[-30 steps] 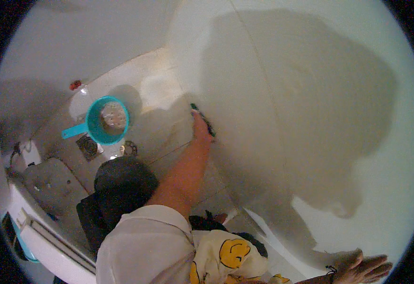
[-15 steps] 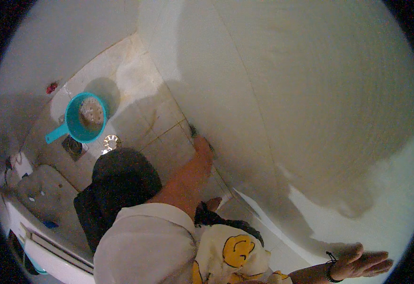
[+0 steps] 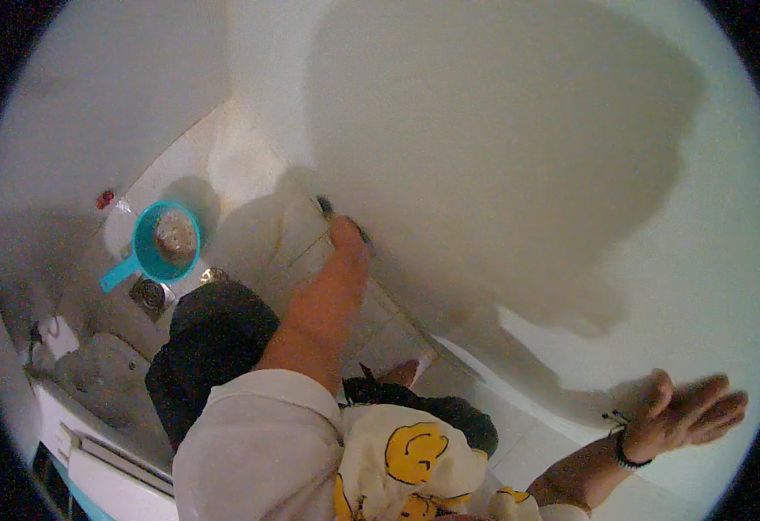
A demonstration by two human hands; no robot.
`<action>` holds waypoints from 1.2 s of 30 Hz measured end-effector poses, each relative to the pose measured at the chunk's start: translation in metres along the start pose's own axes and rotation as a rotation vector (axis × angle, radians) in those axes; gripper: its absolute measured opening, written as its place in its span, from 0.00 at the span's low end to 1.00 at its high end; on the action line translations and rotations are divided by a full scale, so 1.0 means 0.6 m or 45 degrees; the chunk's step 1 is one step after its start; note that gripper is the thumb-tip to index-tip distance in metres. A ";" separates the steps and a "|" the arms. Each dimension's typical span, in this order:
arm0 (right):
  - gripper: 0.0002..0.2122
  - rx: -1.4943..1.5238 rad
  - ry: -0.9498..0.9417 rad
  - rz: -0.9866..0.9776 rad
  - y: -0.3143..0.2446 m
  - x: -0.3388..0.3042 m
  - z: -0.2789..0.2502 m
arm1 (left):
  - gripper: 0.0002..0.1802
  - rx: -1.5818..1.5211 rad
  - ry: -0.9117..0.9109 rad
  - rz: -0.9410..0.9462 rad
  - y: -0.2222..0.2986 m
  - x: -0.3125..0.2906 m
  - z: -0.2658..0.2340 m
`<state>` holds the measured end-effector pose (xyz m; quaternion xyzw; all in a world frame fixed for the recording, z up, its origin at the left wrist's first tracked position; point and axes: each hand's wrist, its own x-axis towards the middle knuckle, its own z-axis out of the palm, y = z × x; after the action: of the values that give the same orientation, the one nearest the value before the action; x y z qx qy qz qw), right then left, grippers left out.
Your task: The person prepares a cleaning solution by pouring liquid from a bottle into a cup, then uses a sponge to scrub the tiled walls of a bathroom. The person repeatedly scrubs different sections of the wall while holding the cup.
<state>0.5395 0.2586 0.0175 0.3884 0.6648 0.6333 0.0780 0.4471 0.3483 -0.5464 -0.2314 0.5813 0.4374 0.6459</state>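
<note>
My left hand (image 3: 348, 233) reaches down to the foot of the right-hand wall, where wall and tiled floor meet. Its fingers are closed on a small scrub brush (image 3: 324, 206), whose dark ends show on either side of them; the rest is hidden. Far to the right, my right hand (image 3: 682, 415) is open against the white wall (image 3: 536, 174), fingers spread, a dark beaded bracelet on the wrist. Whether its palm presses on the wall I cannot tell. On the floor at left stands a turquoise dipper (image 3: 167, 241) holding murky, foamy water.
A square drain (image 3: 150, 297) lies by the dipper, with a round metal cover (image 3: 215, 275) alongside. A small red object (image 3: 105, 200) is at the left wall's foot. A white fixture (image 3: 111, 469) stands lower left. My dark-clothed knee (image 3: 219, 326) is close to the left arm.
My left hand has slid with the brush along the wall's foot toward the far corner. My right hand sits higher in view, its fingers spread wider. The whole view has shifted a little.
</note>
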 end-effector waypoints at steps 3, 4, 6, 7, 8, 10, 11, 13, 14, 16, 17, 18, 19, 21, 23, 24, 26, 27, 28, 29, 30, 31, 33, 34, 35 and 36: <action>0.30 0.007 -0.034 0.038 -0.008 -0.008 -0.007 | 0.11 0.079 -0.115 -0.170 -0.107 -0.084 -0.015; 0.29 0.049 -0.137 0.039 0.000 -0.020 -0.012 | 0.11 0.106 -0.160 -0.246 -0.121 -0.110 -0.022; 0.24 0.202 -0.082 0.084 0.000 -0.019 0.016 | 0.10 0.103 -0.254 -0.307 -0.088 -0.146 -0.008; 0.22 0.360 -0.020 0.135 0.001 -0.020 0.022 | 0.10 0.107 -0.319 -0.346 -0.067 -0.169 0.008; 0.19 0.514 0.045 0.197 0.001 -0.033 0.026 | 0.09 0.127 -0.395 -0.369 -0.047 -0.192 0.022; 0.16 0.988 -0.001 0.253 -0.030 -0.057 0.028 | 0.09 0.164 -0.563 -0.373 -0.005 -0.241 0.049; 0.14 1.300 -0.091 0.276 -0.066 -0.067 0.028 | 0.08 0.170 -0.668 -0.321 0.017 -0.257 0.056; 0.13 1.782 -0.464 0.358 -0.155 -0.091 0.020 | 0.06 0.343 -0.875 -0.241 0.061 -0.341 0.070; 0.12 1.893 -0.743 0.485 -0.210 -0.099 0.014 | 0.06 0.510 -0.870 -0.166 0.086 -0.393 0.076; 0.10 2.047 -0.925 0.541 -0.282 -0.090 0.021 | 0.07 0.996 -0.992 0.280 0.112 -0.427 0.091; 0.11 2.202 -1.128 0.752 -0.309 -0.085 0.031 | 0.08 1.313 -1.024 0.681 0.116 -0.418 0.093; 0.11 2.336 -1.332 0.981 -0.327 -0.085 0.053 | 0.09 1.726 -1.105 1.065 0.140 -0.431 0.103; 0.11 2.461 -1.244 1.092 -0.343 -0.086 0.077 | 0.10 2.062 -1.228 1.300 0.170 -0.455 0.110; 0.12 2.600 -1.103 1.196 -0.361 -0.087 0.125 | 0.12 2.363 -1.388 1.458 0.217 -0.500 0.122; 0.14 2.662 -1.081 1.320 -0.374 -0.095 0.128 | 0.15 2.381 -1.473 1.380 0.250 -0.533 0.115; 0.15 2.714 -1.077 1.414 -0.371 -0.091 0.132 | 0.16 2.293 -1.482 1.319 0.266 -0.547 0.117; 0.17 2.889 -1.153 1.765 -0.352 -0.055 0.098 | 0.17 2.039 -1.487 1.699 0.287 -0.522 0.080; 0.18 2.925 -1.163 1.835 -0.359 -0.051 0.086 | 0.17 1.831 -1.472 2.138 0.297 -0.486 0.051; 0.20 2.952 -1.172 1.916 -0.369 -0.052 0.077 | 0.17 1.673 -1.379 2.015 0.302 -0.478 0.035; 0.21 2.980 -1.182 1.993 -0.380 -0.053 0.070 | 0.17 1.497 -1.293 1.907 0.306 -0.469 0.024; 0.22 2.930 -1.306 1.878 -0.407 -0.066 0.073 | 0.17 1.361 -1.114 1.285 0.311 -0.462 0.014; 0.22 2.878 -1.406 1.764 -0.455 -0.092 0.090 | 0.17 1.183 -0.918 0.696 0.320 -0.459 0.010; 0.23 2.684 -1.510 1.380 -0.556 -0.164 0.127 | 0.18 1.159 -0.793 0.701 0.319 -0.397 -0.017; 0.23 2.517 -1.502 1.140 -0.605 -0.216 0.149 | 0.19 1.146 -0.749 0.698 0.314 -0.363 -0.027; 0.23 2.460 -1.561 1.067 -0.621 -0.227 0.153 | 0.20 1.126 -0.716 0.682 0.314 -0.329 -0.049; 0.23 2.390 -1.614 1.002 -0.630 -0.240 0.157 | 0.20 1.114 -0.705 0.652 0.308 -0.301 -0.070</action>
<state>0.5367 0.2831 -0.3970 0.7133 0.5462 -0.4221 -0.1211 0.2806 0.3553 -0.3443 0.3285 0.5550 0.3429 0.6830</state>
